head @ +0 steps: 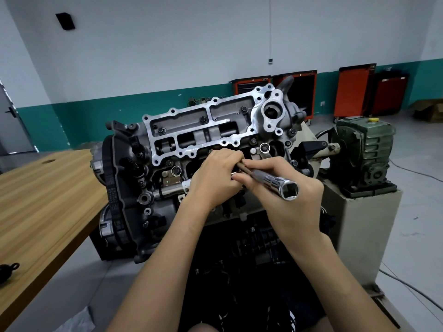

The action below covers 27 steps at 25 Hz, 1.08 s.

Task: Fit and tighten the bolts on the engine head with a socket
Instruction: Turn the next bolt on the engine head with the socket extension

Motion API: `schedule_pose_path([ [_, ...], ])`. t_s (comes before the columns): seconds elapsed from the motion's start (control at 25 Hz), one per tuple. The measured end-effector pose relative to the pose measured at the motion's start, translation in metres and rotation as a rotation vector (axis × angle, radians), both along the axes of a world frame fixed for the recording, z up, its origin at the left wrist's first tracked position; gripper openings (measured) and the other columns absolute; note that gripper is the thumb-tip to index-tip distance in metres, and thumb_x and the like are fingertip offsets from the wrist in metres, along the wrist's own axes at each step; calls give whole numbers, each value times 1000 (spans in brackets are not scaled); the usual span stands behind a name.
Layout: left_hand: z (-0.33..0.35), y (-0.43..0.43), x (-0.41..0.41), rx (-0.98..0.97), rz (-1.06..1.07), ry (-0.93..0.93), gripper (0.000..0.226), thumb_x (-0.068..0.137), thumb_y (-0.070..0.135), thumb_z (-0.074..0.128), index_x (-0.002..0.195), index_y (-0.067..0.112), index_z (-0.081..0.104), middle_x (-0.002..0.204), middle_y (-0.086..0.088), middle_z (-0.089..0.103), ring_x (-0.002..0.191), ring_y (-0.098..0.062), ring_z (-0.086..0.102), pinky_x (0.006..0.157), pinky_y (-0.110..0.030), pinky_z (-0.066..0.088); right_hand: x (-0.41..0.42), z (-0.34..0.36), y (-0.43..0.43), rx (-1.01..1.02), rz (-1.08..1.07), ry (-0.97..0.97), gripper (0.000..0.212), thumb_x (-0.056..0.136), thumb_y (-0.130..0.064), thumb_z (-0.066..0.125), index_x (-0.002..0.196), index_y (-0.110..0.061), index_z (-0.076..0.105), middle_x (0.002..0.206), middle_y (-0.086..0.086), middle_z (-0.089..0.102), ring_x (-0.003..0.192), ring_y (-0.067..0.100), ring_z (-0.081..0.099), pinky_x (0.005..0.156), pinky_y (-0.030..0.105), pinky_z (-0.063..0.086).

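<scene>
Nothing legible anywhere. The belt (111, 185) at the left end of the engine head (230, 109) carries a run of small white print, possibly numbers, but it's too fine to make out. A white tag (185, 186) on the silver cylinder (167, 191) near the front edge is just as unreadable.

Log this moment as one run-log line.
right hand: holds socket | left hand: grips socket's far end | socket: tilted over engine head, square drive toward camera, tip hidden

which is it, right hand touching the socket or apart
Touching. The head view shows the right hand gripping the socket, fingers curled round its shaft with no gap.
</scene>
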<state>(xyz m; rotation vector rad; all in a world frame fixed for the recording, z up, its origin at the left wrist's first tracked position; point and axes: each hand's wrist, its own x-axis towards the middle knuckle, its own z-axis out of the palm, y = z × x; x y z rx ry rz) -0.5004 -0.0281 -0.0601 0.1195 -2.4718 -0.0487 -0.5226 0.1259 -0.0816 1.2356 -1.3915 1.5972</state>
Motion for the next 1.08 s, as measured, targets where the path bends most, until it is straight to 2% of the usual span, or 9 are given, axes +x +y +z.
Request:
schedule_pose_path([
  [0.16, -2, 1, 3, 61, 3, 72, 10, 81, 18, 52, 90, 19, 57, 93, 11, 55, 87, -4, 37, 66, -9, 30, 7, -6, -4, 94, 54, 80, 24, 85, 6, 64, 109, 6, 66, 108, 10, 70, 103, 15, 65, 92, 24, 51],
  [0.24, -1, 1, 2, 34, -10, 52, 10, 80, 17, 51, 87, 14, 56, 90, 5, 57, 86, -8, 39, 71, -10, 30, 3, -3, -4, 79, 31, 89, 22, 81, 6, 70, 103, 3, 69, 98, 8, 72, 91, 13, 67, 84, 19, 52],
  [0.36, 0, 1, -1, -3, 2, -2, 6, 79, 17, 54, 78, 15, 48, 84, 2, 54, 85, -19, 46, 75, -26, 35, 0, 2, -1, -5, 0, 47, 19, 78, -9, 78, 93, 0, 72, 83, 6, 73, 73, 19, 68, 67, 25, 53],
  [0.48, -2, 0, 0, 54, -14, 53, 5, 78, 18, 52, 82, 21, 53, 86, 11, 53, 86, -6, 39, 68, -16, 29, 5, -3, -2, 49, -4, 87, 23, 81, 8, 71, 103, 4, 68, 104, 5, 71, 97, 12, 66, 88, 15, 49],
  [0.56, -2, 0, 2, 71, -27, 68, 7, 79, 20, 53, 82, 26, 52, 83, 17, 48, 82, -1, 34, 71, -9, 28, 4, -4, -2, 103, -12, 117, 31, 78, 18, 67, 106, 5, 68, 105, 2, 68, 99, 7, 63, 91, 12, 46],
  [0.72, 0, -1, -1, 9, -17, 1, 10, 77, 17, 54, 79, 20, 44, 83, 6, 50, 83, -16, 43, 74, -25, 33, -1, 1, 0, -23, 8, 8, 22, 75, -10, 80, 92, 2, 72, 81, 6, 73, 71, 15, 68, 65, 26, 54],
  [0.8, -1, -1, 0, 26, -20, 22, 9, 78, 17, 54, 80, 23, 46, 84, 8, 50, 84, -12, 41, 69, -22, 30, 2, -1, -1, -6, 24, 20, 21, 79, -8, 76, 96, 3, 70, 90, 7, 73, 82, 15, 69, 72, 29, 55],
  [0.92, -2, 2, 4, 61, -35, 77, 11, 78, 18, 52, 86, 24, 55, 87, 15, 49, 83, 0, 33, 64, -13, 26, 6, -4, -3, 107, 30, 98, 29, 81, 15, 66, 107, 5, 67, 109, 5, 68, 104, 9, 63, 93, 20, 50],
  [1.08, 0, -1, 0, -5, 13, 17, 7, 79, 20, 56, 83, 15, 52, 86, 5, 53, 86, -16, 43, 64, -20, 20, 0, 1, 1, 12, 27, 30, 20, 77, -8, 79, 94, -1, 72, 84, 2, 73, 74, 11, 67, 66, 22, 53],
])
